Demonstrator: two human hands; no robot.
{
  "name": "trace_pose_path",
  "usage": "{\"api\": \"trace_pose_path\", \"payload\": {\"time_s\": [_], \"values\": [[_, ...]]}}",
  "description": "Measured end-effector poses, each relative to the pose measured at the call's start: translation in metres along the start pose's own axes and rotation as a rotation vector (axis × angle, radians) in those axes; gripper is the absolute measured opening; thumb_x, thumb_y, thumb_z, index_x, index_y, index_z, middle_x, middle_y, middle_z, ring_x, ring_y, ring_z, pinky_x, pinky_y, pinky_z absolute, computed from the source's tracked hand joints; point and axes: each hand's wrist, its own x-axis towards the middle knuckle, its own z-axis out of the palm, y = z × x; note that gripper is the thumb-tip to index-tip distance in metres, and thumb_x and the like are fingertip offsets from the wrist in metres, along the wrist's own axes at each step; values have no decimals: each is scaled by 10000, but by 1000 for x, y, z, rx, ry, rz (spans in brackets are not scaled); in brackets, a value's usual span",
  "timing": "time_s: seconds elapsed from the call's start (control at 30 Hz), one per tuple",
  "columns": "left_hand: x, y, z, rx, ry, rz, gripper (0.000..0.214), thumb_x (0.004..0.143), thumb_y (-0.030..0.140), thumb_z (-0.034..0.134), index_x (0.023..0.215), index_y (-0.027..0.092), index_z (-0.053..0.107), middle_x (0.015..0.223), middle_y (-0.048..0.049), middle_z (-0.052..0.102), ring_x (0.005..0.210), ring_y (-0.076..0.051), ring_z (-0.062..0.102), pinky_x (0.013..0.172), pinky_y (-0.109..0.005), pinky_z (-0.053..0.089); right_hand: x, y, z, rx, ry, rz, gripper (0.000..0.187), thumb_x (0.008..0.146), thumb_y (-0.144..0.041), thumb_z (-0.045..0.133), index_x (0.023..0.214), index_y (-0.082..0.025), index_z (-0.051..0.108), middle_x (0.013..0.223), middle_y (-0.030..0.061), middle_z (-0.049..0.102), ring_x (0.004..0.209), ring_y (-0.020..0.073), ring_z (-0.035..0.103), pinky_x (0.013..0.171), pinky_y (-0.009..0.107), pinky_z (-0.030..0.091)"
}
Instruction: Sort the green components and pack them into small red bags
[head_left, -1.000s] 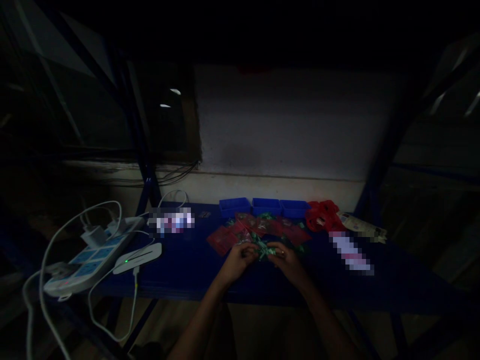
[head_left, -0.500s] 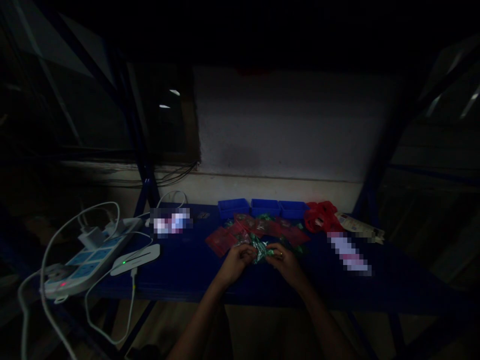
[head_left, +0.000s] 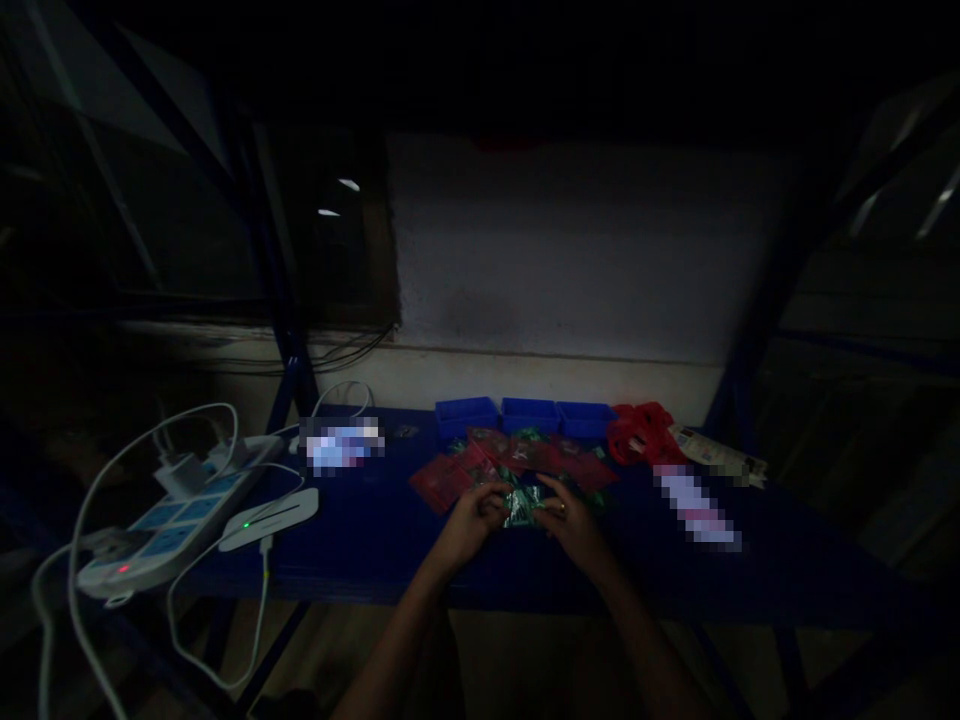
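Observation:
Both hands work over a dark blue table (head_left: 375, 550) in dim light. My left hand (head_left: 471, 518) and my right hand (head_left: 574, 522) are closed from either side on a small green foil packet (head_left: 520, 506) held just above the tabletop. Right behind them lies a spread of red packets (head_left: 525, 458) with a few green ones mixed in. A ring shows on my right hand.
Three blue trays (head_left: 529, 412) line the back edge. A red plastic bag (head_left: 639, 432) and a pale packet (head_left: 716, 455) lie at the right. On the left sit a white power strip (head_left: 161, 520) with plugs and cables and a flat white device (head_left: 270, 518) with a green light.
The hands have stayed together on the green packet and shifted slightly away from me; the packet has turned a little between the fingers.

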Motion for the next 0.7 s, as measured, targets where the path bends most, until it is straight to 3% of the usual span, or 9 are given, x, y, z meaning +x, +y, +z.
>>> {"api": "trace_pose_path", "payload": {"time_s": [0.1, 0.2, 0.3, 0.37, 0.7], "values": [[0, 0, -1, -13, 2, -1, 514, 611, 228, 680, 1101, 157, 544, 671, 34, 561, 532, -91, 474, 496, -193, 322, 0, 0, 0, 7, 9, 10, 513, 758, -237, 601, 1245, -209, 441, 585, -81, 544, 533, 122, 544, 485, 232, 423], [0, 0, 0, -10, 8, -2, 576, 629, 240, 660, 1171, 161, 484, 665, 42, 552, 541, -96, 479, 509, -195, 326, 0, 1, 0, -8, -10, 27, 390, 804, -230, 595, 1176, -178, 487, 649, -60, 574, 542, 111, 556, 502, 239, 451], [-1, 2, 1, 15, 4, -3, 343, 653, 268, 650, 962, 137, 580, 618, 39, 541, 533, -104, 467, 511, -205, 323, 0, 2, 0, -27, -35, 45, 213, 868, -252, 550, 1055, -150, 546, 797, -12, 611, 600, 108, 586, 538, 256, 495], [-2, 4, 1, 37, -3, 1, 224, 663, 291, 647, 819, 137, 600, 588, 40, 527, 527, -110, 456, 504, -211, 314, 0, 2, 1, -36, -42, 53, 191, 882, -263, 534, 1032, -147, 556, 868, 7, 620, 651, 118, 604, 571, 273, 515], [-3, 9, 1, 125, -19, 15, 159, 707, 299, 589, 669, 145, 580, 550, 46, 475, 513, -111, 405, 492, -215, 282, 2, 9, 0, -67, -46, 45, 190, 875, -252, 546, 1032, -148, 567, 979, 34, 621, 787, 158, 622, 669, 332, 530]]}}
